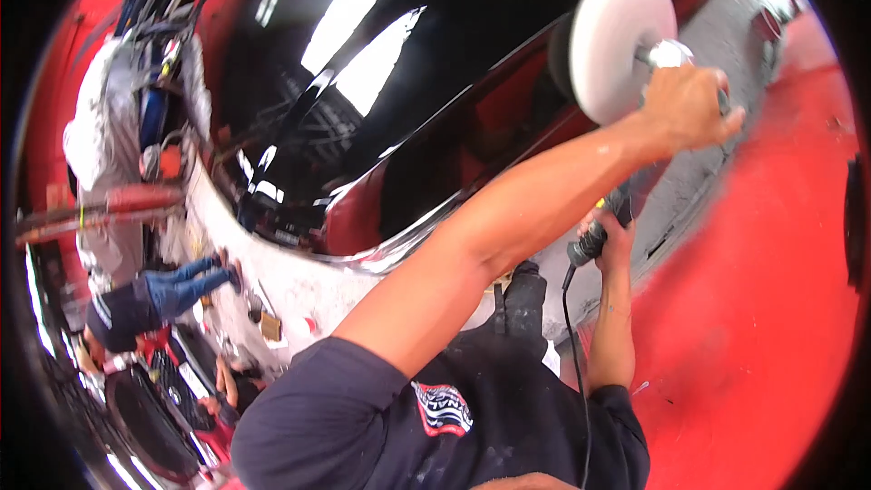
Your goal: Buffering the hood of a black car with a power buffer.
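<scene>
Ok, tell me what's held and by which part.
A polisher: the left hand grips its front end beside the white pad; the right hand grips its rear end, near the cord.

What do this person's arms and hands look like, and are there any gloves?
No gloves show: the left hand and the right hand are bare. The sleeves are short, dark and plain: the left sleeve stops above the elbow, and the right sleeve leaves the forearm uncovered.
</scene>
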Demonstrator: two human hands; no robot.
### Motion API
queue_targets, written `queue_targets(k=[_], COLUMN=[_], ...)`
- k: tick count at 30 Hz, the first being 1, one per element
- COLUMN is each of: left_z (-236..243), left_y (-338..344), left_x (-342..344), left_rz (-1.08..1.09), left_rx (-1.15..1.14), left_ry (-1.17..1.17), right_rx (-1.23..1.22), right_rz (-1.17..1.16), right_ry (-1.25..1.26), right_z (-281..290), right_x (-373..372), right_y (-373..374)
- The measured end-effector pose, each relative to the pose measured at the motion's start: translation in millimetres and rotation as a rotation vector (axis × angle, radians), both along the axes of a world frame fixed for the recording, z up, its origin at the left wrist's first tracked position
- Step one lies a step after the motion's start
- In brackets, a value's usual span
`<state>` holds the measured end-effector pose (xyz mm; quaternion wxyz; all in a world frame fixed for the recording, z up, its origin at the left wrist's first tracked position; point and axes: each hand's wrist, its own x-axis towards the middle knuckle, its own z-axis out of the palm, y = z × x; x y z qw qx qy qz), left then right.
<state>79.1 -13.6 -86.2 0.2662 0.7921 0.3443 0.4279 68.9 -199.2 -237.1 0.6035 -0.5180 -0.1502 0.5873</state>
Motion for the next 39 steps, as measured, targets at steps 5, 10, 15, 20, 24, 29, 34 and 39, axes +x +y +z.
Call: queue_targets(k=[5, 10, 15, 20, 24, 29, 34, 39], left_z=[-19.4, -30.6, -37.2, -31.4, -31.4, -26.2, -31.8, -37.5], left_y=[-84.2, -160.8, -233.1, -297.8, -316.6, -281.4, -201.9, -106.0], left_x=[-112.8, -246.5, -368.6, -446.2, -445.2, -400.4, -275.5, -103.9], left_rz=[0.009, 0.058, 0.047, 0.07, 0.329, 0.115, -0.032, -0.062], left_rx=[-0.035, 0.094, 0.024, -0.047, -0.05, -0.062, -0.053, -0.384], left_ry=[-0.175, -0.329, -0.261, -0.077, -0.163, -0.143, -0.127, -0.316], right_rx=[0.035, 0.011, 0.035, -0.108, -0.041, -0.107, -0.19, -0.24], right_rz=[0.05, 0.119, 0.384, 0.651, 0.812, 0.7, 0.342, 0.171], right_ry=[-0.236, -0.338, -0.493, -0.503, -0.507, -0.47, -0.38, -0.333], right_z=[-30.7, -32.9, -11.2, -18.5, -16.3, -7.7, 3.6, -6.2], right_x=[-76.5, -182.5, -235.2, -243.6, -243.0, -221.2, -160.9, -61.1], right_y=[-89.4, -172.9, -219.5, -259.6, -257.6, -244.8, -196.4, -119.6])
